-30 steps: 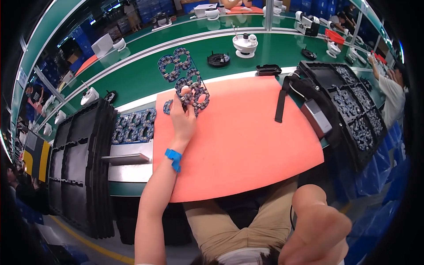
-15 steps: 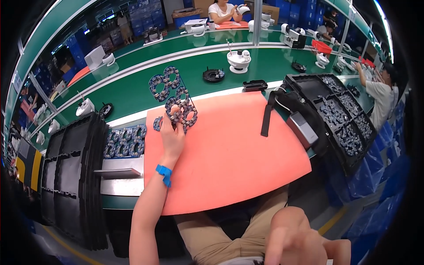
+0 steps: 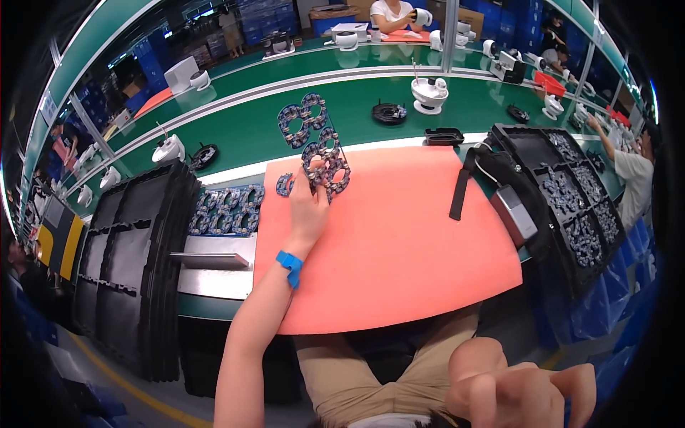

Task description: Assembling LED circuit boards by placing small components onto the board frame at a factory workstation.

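**Left hand on ring-board panel at far edge of orange mat**

Left hand (image 3: 308, 203) stretched forward, blue wristband (image 3: 290, 265) on the wrist, fingers closed in a grip on the near end of a panel of ring-shaped circuit boards (image 3: 325, 165). Panel lying on the far left part of the orange mat (image 3: 399, 242), its far end reaching onto the green desk (image 3: 242, 132). One loose ring board (image 3: 285, 185) just beside the thumb. More ring boards stacked in a tray (image 3: 227, 211) left of the mat. Black trays (image 3: 128, 250) stacked further left. Right hand (image 3: 524, 392) low near the frame's bottom edge, blurred, fingers loosely spread, holding nothing. Black compartment tray (image 3: 571, 192) with small parts at right.
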Available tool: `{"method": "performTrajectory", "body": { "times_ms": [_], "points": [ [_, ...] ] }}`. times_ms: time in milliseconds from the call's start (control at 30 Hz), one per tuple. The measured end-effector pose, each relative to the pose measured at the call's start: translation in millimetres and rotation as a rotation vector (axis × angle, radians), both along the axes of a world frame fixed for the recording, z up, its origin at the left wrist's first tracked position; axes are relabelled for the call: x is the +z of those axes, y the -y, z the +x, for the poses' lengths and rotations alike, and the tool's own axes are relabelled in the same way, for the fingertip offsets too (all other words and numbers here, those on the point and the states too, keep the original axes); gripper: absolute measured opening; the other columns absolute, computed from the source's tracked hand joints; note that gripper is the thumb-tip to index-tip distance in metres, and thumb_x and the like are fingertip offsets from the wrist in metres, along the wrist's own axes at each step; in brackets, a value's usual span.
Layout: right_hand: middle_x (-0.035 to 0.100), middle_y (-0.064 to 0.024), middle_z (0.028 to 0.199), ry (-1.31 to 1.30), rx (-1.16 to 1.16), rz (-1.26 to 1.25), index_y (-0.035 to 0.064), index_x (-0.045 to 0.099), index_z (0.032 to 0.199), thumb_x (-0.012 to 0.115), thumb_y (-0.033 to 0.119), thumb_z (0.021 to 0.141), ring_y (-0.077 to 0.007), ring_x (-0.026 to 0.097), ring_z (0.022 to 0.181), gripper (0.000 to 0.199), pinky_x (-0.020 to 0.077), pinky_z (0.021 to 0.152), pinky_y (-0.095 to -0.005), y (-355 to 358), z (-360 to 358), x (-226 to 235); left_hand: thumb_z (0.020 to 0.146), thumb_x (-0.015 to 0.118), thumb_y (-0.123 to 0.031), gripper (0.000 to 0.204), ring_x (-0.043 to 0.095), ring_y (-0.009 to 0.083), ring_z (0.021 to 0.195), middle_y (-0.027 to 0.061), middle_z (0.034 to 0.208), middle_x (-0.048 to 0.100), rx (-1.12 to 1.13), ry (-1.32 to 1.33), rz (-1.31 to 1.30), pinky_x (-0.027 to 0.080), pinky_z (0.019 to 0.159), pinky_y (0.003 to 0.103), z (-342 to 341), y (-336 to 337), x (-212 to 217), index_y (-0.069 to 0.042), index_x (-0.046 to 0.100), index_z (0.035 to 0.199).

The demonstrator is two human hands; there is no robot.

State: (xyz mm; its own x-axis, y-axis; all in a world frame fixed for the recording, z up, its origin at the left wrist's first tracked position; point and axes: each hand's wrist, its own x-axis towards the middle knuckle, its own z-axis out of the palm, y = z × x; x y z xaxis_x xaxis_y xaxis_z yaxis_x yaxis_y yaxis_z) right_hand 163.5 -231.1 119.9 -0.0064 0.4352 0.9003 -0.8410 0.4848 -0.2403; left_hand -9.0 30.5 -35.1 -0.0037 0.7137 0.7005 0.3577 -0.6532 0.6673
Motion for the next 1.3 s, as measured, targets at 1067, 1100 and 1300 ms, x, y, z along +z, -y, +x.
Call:
{"method": "performTrajectory", "body": {
  "times_ms": [1067,1100,1300],
  "points": [
    [0.062,-0.0072,0.080,-0.132,0.107,-0.183,0.0094,0.057,0.080,0.056,-0.001,0.087,-0.0239,0.067,0.073,0.012,0.0473,0.074,-0.0296,-15.8,-26.5,35.7,0.084,0.049,0.012,0.038,0.064,0.0249,0.084,0.0151,0.103,0.062,-0.021,0.018,0.007,0.052,0.073,0.035,3.0,0.1,2.2,0.002,0.050,0.120],
    [0.062,-0.0072,0.080,-0.134,0.115,-0.187,0.0094,0.057,0.080,0.056,-0.001,0.087,-0.0239,0.067,0.073,0.012,0.0473,0.074,-0.0296,-17.4,-26.2,34.8,0.084,0.049,0.013,0.039,0.064,0.0247,0.083,0.0155,0.103,0.061,-0.008,0.007,0.018,0.052,0.072,0.035,-1.2,0.0,-0.2,0.003,0.050,0.121],
    [0.060,-0.0065,0.090,0.213,0.300,-0.219,0.0096,0.057,0.083,0.058,-0.002,0.087,-0.0217,0.066,0.077,0.013,0.0471,0.072,-0.0263,-21.9,-0.4,41.6,0.083,0.048,0.013,0.039,0.063,0.0244,0.081,0.0166,0.102,0.061,-0.005,-0.005,0.014,0.052,0.071,0.034,-1.3,0.3,0.7,0.006,0.048,0.122]
  ]
}}
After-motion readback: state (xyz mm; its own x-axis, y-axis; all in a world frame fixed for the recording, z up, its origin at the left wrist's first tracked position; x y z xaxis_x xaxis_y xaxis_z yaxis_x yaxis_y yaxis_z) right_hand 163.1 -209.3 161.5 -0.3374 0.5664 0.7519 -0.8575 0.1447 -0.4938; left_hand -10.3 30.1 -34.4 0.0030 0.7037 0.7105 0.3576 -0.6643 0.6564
